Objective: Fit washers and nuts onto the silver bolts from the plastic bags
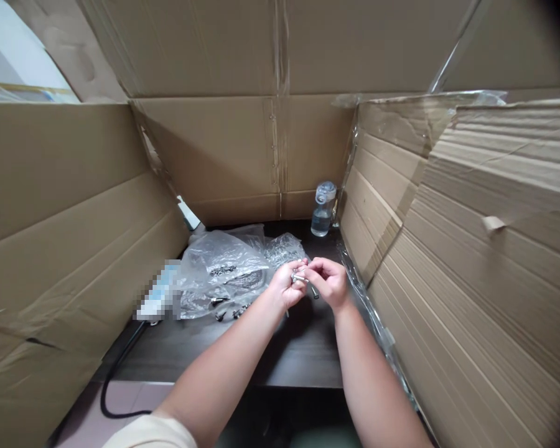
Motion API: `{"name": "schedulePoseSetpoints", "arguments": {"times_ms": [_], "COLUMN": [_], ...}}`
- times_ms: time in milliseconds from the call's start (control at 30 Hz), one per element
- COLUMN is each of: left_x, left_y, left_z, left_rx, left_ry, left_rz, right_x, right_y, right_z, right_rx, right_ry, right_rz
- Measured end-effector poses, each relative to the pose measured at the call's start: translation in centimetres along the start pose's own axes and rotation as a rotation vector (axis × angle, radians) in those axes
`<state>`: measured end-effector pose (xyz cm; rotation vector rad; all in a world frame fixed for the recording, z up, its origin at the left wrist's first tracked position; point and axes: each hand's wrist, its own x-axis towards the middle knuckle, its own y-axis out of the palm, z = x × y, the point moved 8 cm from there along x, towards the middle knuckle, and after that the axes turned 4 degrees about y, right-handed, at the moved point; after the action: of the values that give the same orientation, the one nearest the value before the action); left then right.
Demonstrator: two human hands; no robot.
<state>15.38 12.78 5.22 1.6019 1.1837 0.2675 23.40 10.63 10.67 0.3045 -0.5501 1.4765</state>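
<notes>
My left hand point(289, 286) is closed around small silvery metal bolts point(300, 279), which show between its thumb and fingers. My right hand point(330, 281) meets it from the right, thumb and fingertips pinched at the end of a bolt; the exact grip is partly hidden. Just below the gap between the hands a darker metal bolt point(314, 292) shows; whether it is held or lies on the table I cannot tell. Left of my hands, more dark metal bolts point(240, 311) lie loose beside a clear plastic bag point(200, 261) with metal pieces in it.
Cardboard walls point(205, 149) enclose the dark table point(191, 348) at the back and both sides. A water bottle point(323, 211) stands in the back right corner. Behind my hands lies another plastic bag point(284, 246). A black cable point(116, 367) hangs over the front left edge.
</notes>
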Motion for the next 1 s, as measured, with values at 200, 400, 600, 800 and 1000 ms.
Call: {"name": "schedulePoseSetpoints", "arguments": {"times_ms": [200, 400, 600, 800, 1000], "left_x": [-2.0, -1.2, -0.3, -0.1, 0.1], "left_y": [-0.6, -2.0, -3.7, -4.1, -3.8], "left_z": [-1.3, -0.9, -0.5, -0.8, -0.5], "left_rx": [-0.078, -0.111, -0.107, -0.126, -0.137], "left_ry": [0.086, 0.143, 0.157, 0.204, 0.186], "left_rz": [0.058, 0.007, -0.078, -0.144, -0.186], "right_x": [-0.4, -0.9, -1.1, -1.2, -1.2], "right_y": [1.5, 2.9, 4.4, 4.3, 4.2], "right_z": [0.6, 1.0, 1.5, 1.2, 1.4], "right_rx": [-0.038, -0.111, -0.135, -0.290, -0.336], "right_ry": [-0.035, -0.157, -0.193, -0.119, -0.139], "right_rz": [0.113, 0.189, 0.321, 0.389, 0.342]}}
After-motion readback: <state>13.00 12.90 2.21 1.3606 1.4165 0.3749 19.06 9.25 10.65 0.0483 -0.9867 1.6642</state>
